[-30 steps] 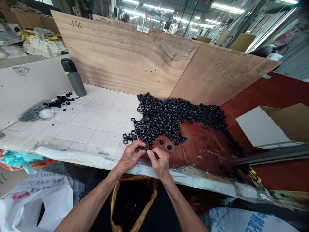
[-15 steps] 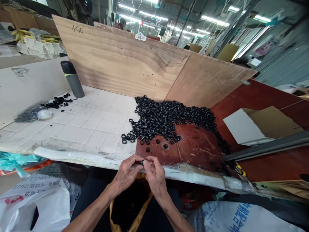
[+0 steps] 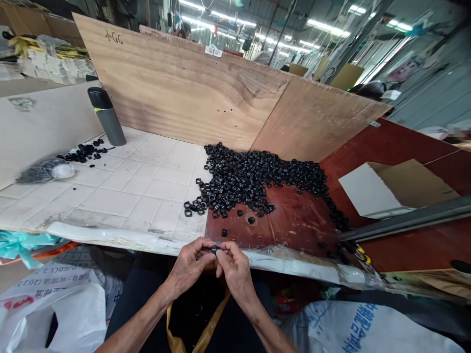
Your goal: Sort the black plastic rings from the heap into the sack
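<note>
Between the fingertips of both hands is a small black ring-like part (image 3: 214,249), held at the table's front edge. My left hand (image 3: 189,262) pinches it from the left with thumb and forefinger. From the other side my right hand (image 3: 234,267) grips it, fingers bent; its far side is hidden by the fingers. Beyond the hands lies a large heap of black plastic rings (image 3: 250,176), spread across the white and red parts of the tabletop. One loose black piece (image 3: 224,233) lies just in front of the hands. Below them an open yellow-edged bag (image 3: 211,326) sits between the knees.
A grey bottle (image 3: 107,117) stands at the back left, near a small scatter of black parts (image 3: 83,153) and a clear bag (image 3: 44,170). Plywood boards (image 3: 184,88) wall the back. An open carton (image 3: 397,189) and a metal bar (image 3: 408,219) are at the right.
The fingers have shifted around the small black part, which now shows more plainly between the fingertips. The view has tilted slightly; the heap looks the same.
</note>
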### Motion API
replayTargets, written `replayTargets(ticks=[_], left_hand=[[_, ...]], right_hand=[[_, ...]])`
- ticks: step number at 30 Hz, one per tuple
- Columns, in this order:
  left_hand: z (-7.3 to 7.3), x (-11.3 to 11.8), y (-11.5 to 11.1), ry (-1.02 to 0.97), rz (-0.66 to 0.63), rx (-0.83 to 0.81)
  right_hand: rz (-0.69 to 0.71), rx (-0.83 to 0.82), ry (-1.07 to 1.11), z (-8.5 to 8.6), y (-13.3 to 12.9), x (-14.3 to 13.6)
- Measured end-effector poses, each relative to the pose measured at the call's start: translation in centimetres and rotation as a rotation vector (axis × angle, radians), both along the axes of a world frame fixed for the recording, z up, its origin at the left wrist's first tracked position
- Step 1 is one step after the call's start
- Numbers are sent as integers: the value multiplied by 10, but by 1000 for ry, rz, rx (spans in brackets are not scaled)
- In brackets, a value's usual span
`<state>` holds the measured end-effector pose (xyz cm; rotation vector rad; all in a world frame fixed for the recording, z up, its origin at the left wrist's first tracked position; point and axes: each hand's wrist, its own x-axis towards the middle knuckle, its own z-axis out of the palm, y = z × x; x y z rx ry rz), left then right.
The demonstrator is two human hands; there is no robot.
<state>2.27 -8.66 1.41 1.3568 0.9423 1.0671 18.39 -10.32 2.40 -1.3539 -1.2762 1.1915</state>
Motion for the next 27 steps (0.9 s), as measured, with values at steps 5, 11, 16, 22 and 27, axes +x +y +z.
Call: replayTargets(ticks=[5, 11, 16, 22, 27], left_hand=[[-20, -9, -10, 333, 29, 543], [-24, -29, -22, 516, -155, 875], [13, -25, 4, 602, -143, 581], [11, 22, 76, 840, 201, 468], [1, 44, 103, 1069, 137, 350]], right_hand=[[-9, -381, 430, 9, -5, -9], [82, -568, 210, 10, -18, 1], [-28, 74, -436, 1, -7, 17], [62, 466, -790, -17, 40, 28], [-8, 409, -765, -24, 60, 41]])
